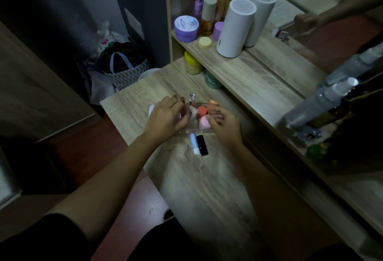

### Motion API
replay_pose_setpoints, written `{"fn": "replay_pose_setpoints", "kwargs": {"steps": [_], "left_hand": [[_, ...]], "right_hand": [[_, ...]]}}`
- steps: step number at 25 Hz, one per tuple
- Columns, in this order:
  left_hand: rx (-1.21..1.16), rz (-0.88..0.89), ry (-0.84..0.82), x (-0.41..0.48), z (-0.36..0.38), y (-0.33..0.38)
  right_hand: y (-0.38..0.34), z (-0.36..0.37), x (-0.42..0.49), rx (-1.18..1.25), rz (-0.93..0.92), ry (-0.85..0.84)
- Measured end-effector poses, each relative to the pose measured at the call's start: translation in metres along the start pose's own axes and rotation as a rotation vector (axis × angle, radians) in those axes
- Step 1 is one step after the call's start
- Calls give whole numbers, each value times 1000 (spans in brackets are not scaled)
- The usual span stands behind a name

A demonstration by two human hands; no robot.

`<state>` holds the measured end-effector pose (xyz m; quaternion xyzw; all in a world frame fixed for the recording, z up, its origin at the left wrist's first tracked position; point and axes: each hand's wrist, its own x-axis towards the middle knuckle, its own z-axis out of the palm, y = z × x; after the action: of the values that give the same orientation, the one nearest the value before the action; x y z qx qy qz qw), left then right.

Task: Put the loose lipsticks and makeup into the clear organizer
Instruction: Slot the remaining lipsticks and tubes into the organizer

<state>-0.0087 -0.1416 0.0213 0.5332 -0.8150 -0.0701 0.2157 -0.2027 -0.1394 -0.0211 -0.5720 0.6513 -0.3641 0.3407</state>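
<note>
Reading "MOST HYA" on purple jar (186, 29) lid

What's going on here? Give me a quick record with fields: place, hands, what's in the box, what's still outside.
place: wooden vanity top
left hand: resting on the clear organizer
right hand: at the organizer's right end, fingers curled
in the organizer: orange sponge, pink sponge, upright tube
still outside: blue-and-white tube, black lipstick, lying side by side
</note>
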Motion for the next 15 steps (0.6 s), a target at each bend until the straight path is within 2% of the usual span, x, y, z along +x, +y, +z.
{"fn": "replay_pose_setpoints", "kwargs": {"steps": [3,5,7,9,11,15], "left_hand": [[-159,-19,-205,-27,22,15],[-173,-70,-373,-42,43,26],[-187,-146,-421,-54,58,34],[-232,-233,-407,-62,64,38],[-240,-283,-369,-68,66,39],[-132,-407,-393,-73,66,40]], "right_hand": [[24,-20,-10,-251,94,11],[39,-29,-19,-475,130,-145],[44,-31,-28,-626,126,-287],[42,-28,-37,-650,133,-303],[37,-20,-48,-629,158,-244],[32,-4,-70,-513,216,-141]]}}
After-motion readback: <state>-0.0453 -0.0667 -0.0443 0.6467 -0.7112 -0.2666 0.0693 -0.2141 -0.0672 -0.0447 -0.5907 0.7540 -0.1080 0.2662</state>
